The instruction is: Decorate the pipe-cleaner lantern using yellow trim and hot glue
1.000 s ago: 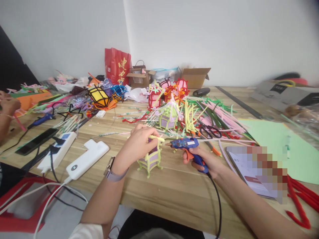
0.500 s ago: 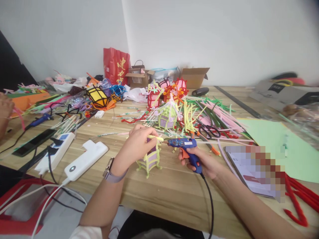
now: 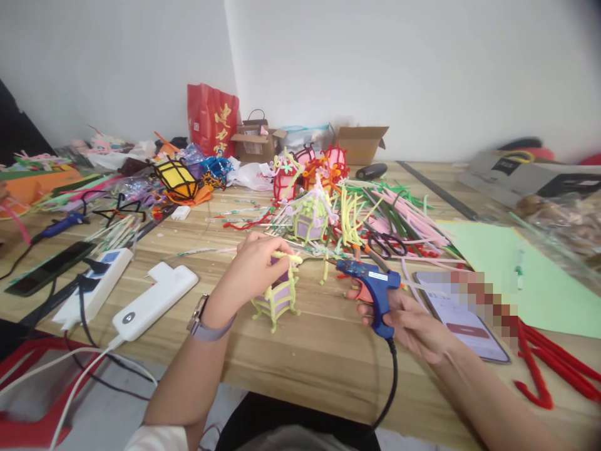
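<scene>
My left hand (image 3: 257, 268) is closed over the top of a small lantern (image 3: 280, 295) with yellow-green pipe-cleaner edges and lilac panels. The lantern stands upright on the wooden table, its upper part partly hidden by my fingers. To its right, my right hand (image 3: 406, 319) is wrapped around the handle of a blue hot glue gun (image 3: 369, 275) with an orange trigger. The nozzle points left, apart from the lantern. Behind them stands a similar lantern (image 3: 310, 216) with a yellow-green roof and pale pink curls.
A white power strip (image 3: 106, 282) and white charger (image 3: 157, 300) lie on the left with cables. Pipe cleaners (image 3: 408, 216) and scissors (image 3: 387, 244) are heaped behind. A phone (image 3: 462, 319) and green sheet (image 3: 544, 282) lie right. A person's hand (image 3: 5, 195) is at far left.
My right hand has pulled the glue gun back to the right, its nozzle leaving the lantern's top edge. My left hand stays on the lantern. The view has shifted slightly.
</scene>
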The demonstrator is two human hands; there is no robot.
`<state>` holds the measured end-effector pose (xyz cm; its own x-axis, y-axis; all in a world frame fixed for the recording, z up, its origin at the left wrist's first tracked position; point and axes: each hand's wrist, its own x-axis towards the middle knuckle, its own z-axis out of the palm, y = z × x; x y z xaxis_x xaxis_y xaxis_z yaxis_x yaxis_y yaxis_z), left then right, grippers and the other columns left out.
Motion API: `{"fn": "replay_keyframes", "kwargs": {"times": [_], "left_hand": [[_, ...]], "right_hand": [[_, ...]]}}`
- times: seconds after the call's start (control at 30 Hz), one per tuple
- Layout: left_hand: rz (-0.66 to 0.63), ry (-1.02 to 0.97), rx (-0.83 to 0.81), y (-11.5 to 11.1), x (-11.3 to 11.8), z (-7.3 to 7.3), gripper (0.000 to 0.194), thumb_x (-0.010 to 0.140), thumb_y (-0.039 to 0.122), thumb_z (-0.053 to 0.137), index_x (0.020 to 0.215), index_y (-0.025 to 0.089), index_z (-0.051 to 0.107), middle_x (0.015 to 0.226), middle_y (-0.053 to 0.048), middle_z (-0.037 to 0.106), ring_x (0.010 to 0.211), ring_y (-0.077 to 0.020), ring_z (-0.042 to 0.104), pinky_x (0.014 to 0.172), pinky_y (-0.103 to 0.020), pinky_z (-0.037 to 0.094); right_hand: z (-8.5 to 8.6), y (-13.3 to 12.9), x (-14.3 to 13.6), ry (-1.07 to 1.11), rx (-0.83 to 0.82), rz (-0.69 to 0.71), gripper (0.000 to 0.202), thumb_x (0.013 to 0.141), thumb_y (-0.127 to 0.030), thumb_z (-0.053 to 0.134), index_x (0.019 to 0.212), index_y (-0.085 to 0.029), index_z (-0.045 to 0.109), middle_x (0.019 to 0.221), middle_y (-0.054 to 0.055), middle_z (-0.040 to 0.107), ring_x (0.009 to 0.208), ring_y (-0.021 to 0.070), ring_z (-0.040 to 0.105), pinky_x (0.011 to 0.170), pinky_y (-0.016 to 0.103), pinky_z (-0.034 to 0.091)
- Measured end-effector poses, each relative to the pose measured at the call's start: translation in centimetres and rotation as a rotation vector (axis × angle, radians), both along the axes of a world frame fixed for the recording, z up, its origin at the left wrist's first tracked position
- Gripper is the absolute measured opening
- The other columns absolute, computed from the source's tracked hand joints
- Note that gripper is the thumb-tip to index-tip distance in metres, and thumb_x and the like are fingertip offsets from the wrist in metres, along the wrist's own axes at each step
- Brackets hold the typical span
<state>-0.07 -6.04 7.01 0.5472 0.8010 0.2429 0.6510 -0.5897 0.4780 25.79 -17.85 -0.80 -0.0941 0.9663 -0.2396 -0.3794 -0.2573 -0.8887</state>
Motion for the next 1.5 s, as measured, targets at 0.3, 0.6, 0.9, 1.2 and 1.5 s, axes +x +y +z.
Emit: {"fn": "replay_keyframes", "kwargs": {"times": [0.3,0.6,0.9,1.2,1.5], "left_hand": [[0.04,-0.013,-0.009,-0.1,0.0,-0.1,0.018,0.079,0.028,0.05,0.086,0.023,0.066,0.086,-0.002,0.066,0.102,-0.0233,0.051,0.088,-0.036,0.039],[0.045,-0.004,0.004,-0.1,0.0,-0.1,0.018,0.079,0.028,0.05,0.086,0.024,0.066,0.083,-0.002,0.065,0.101,-0.0234,0.051,0.089,-0.037,0.038],[0.037,-0.025,0.014,0.1,0.0,-0.2,0.018,0.079,0.025,0.049,0.086,0.024,0.066,0.085,-0.001,0.066,0.099,-0.0224,0.052,0.089,-0.035,0.039],[0.032,-0.039,0.007,0.0,0.0,-0.2,0.017,0.08,0.025,0.05,0.085,0.024,0.066,0.084,0.0,0.066,0.098,-0.0217,0.053,0.087,-0.033,0.04],[0.044,-0.021,-0.013,0.1,0.0,-0.2,0.019,0.08,0.028,0.048,0.086,0.024,0.065,0.085,-0.001,0.066,0.099,-0.0228,0.053,0.087,-0.036,0.04]], "right_hand": [[-0.5,0.1,-0.3,0.008,0.03,-0.076,0.03,0.061,-0.023,0.076,0.089,-0.018,0.07,0.095,0.011,0.071,0.069,0.0158,0.064,0.053,0.023,0.047],[0.5,3.5,-1.4,-0.103,-0.092,-0.098,0.034,0.064,-0.046,0.077,0.073,-0.015,0.065,0.058,0.002,0.062,0.037,0.0027,0.032,0.032,0.016,0.019],[0.9,5.5,-2.6,-0.083,-0.109,0.036,0.039,0.06,-0.049,0.079,0.072,-0.015,0.065,0.063,0.002,0.067,0.034,0.0005,0.038,0.031,0.013,0.023],[1.5,6.3,-3.7,-0.101,-0.091,0.089,0.042,0.058,-0.053,0.078,0.067,-0.015,0.063,0.058,0.001,0.066,0.033,0.0005,0.038,0.031,0.012,0.024],[1.3,6.3,-3.8,-0.135,-0.055,0.091,0.044,0.059,-0.056,0.076,0.069,-0.015,0.063,0.056,0.0,0.065,0.033,0.0015,0.039,0.031,0.013,0.024]]}}
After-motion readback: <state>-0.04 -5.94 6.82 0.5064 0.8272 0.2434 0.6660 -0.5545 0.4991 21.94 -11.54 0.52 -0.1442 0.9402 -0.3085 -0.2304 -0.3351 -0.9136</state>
